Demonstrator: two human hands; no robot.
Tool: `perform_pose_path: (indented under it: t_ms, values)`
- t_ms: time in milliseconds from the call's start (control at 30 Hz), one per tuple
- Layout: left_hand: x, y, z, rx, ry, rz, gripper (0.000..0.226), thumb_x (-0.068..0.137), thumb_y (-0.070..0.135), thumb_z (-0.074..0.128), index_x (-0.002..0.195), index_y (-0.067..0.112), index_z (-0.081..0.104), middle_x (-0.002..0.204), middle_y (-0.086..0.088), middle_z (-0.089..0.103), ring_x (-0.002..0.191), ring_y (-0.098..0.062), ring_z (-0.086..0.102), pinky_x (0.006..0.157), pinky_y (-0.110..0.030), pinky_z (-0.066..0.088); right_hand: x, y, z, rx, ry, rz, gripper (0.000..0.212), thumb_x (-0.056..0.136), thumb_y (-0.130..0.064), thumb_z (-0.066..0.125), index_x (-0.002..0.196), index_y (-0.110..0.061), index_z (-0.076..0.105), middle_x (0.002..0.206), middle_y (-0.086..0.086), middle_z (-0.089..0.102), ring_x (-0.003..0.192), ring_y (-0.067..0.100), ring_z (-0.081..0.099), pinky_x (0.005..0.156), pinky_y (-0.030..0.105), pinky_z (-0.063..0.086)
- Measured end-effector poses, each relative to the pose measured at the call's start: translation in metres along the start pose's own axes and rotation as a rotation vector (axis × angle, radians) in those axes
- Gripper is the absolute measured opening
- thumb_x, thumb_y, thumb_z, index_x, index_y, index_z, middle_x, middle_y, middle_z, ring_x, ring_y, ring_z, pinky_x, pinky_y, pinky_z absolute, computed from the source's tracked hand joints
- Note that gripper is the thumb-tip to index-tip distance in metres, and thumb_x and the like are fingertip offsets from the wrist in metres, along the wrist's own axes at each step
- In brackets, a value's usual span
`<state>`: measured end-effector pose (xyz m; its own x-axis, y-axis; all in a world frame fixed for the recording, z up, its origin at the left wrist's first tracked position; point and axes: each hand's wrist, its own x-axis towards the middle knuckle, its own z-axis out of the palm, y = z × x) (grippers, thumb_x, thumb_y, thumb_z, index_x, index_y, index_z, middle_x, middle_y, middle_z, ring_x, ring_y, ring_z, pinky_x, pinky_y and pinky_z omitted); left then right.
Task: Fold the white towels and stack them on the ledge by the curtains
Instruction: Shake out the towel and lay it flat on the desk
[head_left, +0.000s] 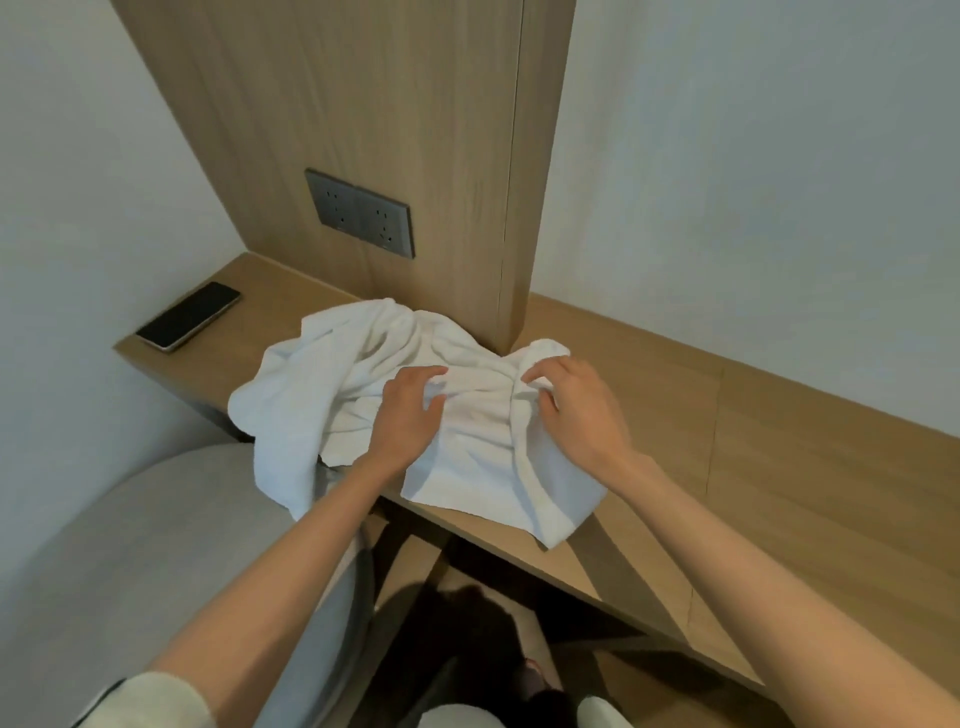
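A cream sleeve (156, 696) is cut off at the bottom corner, with bare forearms reaching out from it. The left hand (410, 410) curls its fingers and thumb into a ridge of the soft, crumpled white towel (337, 374). The right hand (576, 410) pinches a bunched fold beside it. The towel lies at the near edge of the wooden table (779, 467), one end drooping over it above a rounded grey chair (156, 545). A flat black phone (189, 315) lies at the table's left corner.

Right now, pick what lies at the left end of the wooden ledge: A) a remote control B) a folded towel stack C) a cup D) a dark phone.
D: a dark phone lies flat at the left end of the ledge, apart from the crumpled white towel.
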<state>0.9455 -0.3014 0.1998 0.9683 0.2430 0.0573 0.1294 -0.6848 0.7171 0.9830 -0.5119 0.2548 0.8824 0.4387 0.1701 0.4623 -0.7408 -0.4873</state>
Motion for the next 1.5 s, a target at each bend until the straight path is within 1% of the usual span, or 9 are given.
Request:
perform_pose_path:
  t_ms: [267, 433, 567, 633, 833, 1067, 1167, 1267, 1500]
  values:
    - [0.003, -0.064, -0.071, 0.199, 0.266, -0.223, 0.05, 0.09, 0.027, 0.061, 0.136, 0.014, 0.045, 0.138, -0.012, 0.043, 0.127, -0.03, 0.035, 0.103, -0.035, 0.026, 0.075, -0.059, 0.062, 0.138, -0.176, -0.044, 0.035, 0.093, -0.006, 0.049, 0.126, -0.017, 0.052, 0.134, 0.007, 0.049, 0.12, 0.024, 0.047, 0.094, 0.036, 0.043]
    - [0.021, -0.116, -0.083, 0.311, 0.017, -0.408, 0.081, 0.081, 0.041, 0.068, 0.147, 0.027, 0.024, 0.145, -0.006, 0.024, 0.128, -0.031, 0.028, 0.095, -0.043, 0.036, 0.123, -0.084, 0.121, 0.107, -0.362, -0.014, 0.06, 0.089, 0.001, 0.045, 0.141, -0.028, 0.037, 0.153, 0.011, 0.021, 0.117, 0.034, 0.05, 0.092, 0.041, 0.045]
    - [0.029, -0.147, -0.08, 0.376, -0.047, -0.283, 0.077, 0.084, 0.036, 0.067, 0.148, 0.031, 0.025, 0.139, -0.006, 0.033, 0.12, -0.029, 0.035, 0.09, -0.041, 0.039, 0.147, -0.097, 0.166, 0.129, -0.45, 0.026, 0.074, 0.091, 0.005, 0.04, 0.149, -0.037, 0.021, 0.159, 0.015, 0.001, 0.137, 0.032, 0.033, 0.096, 0.035, 0.043]
    - [0.034, -0.158, -0.081, 0.361, -0.043, -0.237, 0.071, 0.085, 0.031, 0.067, 0.146, 0.032, 0.031, 0.135, -0.007, 0.036, 0.116, -0.029, 0.038, 0.087, -0.041, 0.042, 0.154, -0.098, 0.183, 0.146, -0.445, 0.049, 0.07, 0.092, 0.004, 0.042, 0.149, -0.033, 0.025, 0.158, 0.016, -0.003, 0.137, 0.031, 0.033, 0.099, 0.033, 0.039]
    - [0.055, -0.168, -0.095, 0.244, 0.023, -0.141, 0.042, 0.092, 0.013, 0.055, 0.133, 0.025, 0.053, 0.122, -0.009, 0.046, 0.107, -0.028, 0.046, 0.081, -0.033, 0.042, 0.174, -0.104, 0.204, 0.114, -0.316, 0.083, 0.036, 0.09, 0.0, 0.048, 0.123, -0.01, 0.055, 0.142, 0.015, 0.023, 0.091, 0.038, 0.059, 0.093, 0.036, 0.042]
    - [0.076, -0.138, -0.145, 0.042, 0.357, -0.096, 0.037, 0.091, -0.003, 0.051, 0.123, 0.011, 0.064, 0.111, -0.016, 0.055, 0.105, -0.03, 0.051, 0.09, -0.023, 0.036, 0.201, -0.148, 0.175, 0.283, -0.107, -0.038, 0.028, 0.09, 0.001, 0.054, 0.116, -0.008, 0.057, 0.133, 0.011, 0.032, 0.091, 0.017, 0.049, 0.085, 0.014, 0.037]
    - [0.083, -0.109, -0.172, -0.02, 0.488, -0.093, 0.036, 0.092, -0.002, 0.049, 0.123, 0.011, 0.063, 0.118, -0.016, 0.053, 0.11, -0.028, 0.048, 0.093, -0.013, 0.03, 0.208, -0.17, 0.149, 0.357, 0.011, -0.042, 0.023, 0.093, -0.01, 0.056, 0.116, -0.014, 0.058, 0.135, 0.009, 0.035, 0.106, 0.01, 0.04, 0.09, 0.008, 0.035]
    - [0.083, -0.073, -0.196, -0.072, 0.586, 0.01, 0.036, 0.09, -0.001, 0.05, 0.122, 0.011, 0.063, 0.117, -0.015, 0.055, 0.109, -0.022, 0.048, 0.09, -0.003, 0.026, 0.209, -0.188, 0.117, 0.437, 0.117, -0.04, 0.023, 0.095, -0.019, 0.055, 0.118, -0.018, 0.057, 0.134, 0.006, 0.037, 0.105, 0.006, 0.042, 0.079, -0.004, 0.034]
    - [0.053, 0.022, -0.219, -0.236, 0.737, 0.232, 0.039, 0.086, 0.002, 0.052, 0.122, 0.013, 0.061, 0.121, -0.005, 0.061, 0.111, -0.017, 0.05, 0.097, -0.02, 0.036, 0.17, -0.196, 0.026, 0.614, 0.328, -0.143, 0.025, 0.092, -0.015, 0.054, 0.116, -0.022, 0.057, 0.12, -0.003, 0.038, 0.097, -0.021, 0.041, 0.08, 0.0, 0.039]
